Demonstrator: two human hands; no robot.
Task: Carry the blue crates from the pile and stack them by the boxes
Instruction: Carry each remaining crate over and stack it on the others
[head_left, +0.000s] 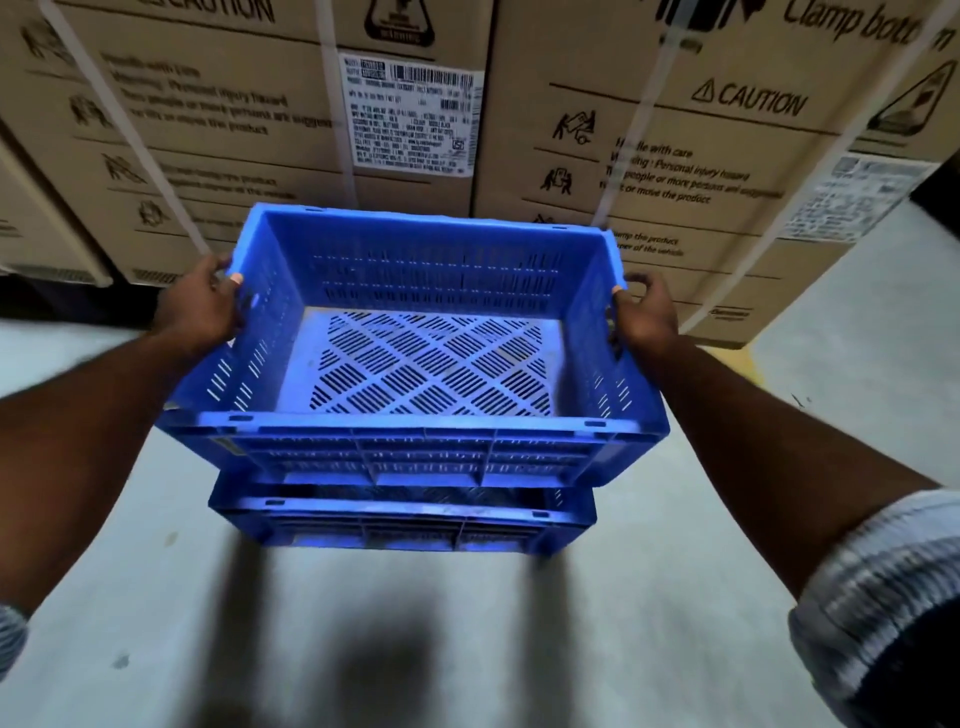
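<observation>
The top crate (426, 452) is blue and sits right between the two hands. It is open at the top and has nothing in it. You can see the little slits in its floor and walls.

The left hand (200, 306) grips the short side on the left, up near the rim. Its thumb lies on the edge and its fingers curl round the outside. The right hand (644, 317) grips the short side on the right in the same way. Both hands hold tight to the crate, one on each side.

Just under it is the bottom crate (405, 525), also blue, standing on the grey floor (415, 649). The top crate is lined up over it, but you cannot tell if the two touch.

Right behind the crates stand big brown boxes (727, 156), close to the far side of the crates. One box has a white label (410, 119). A striped sleeve (883, 597) shows on the right arm.
</observation>
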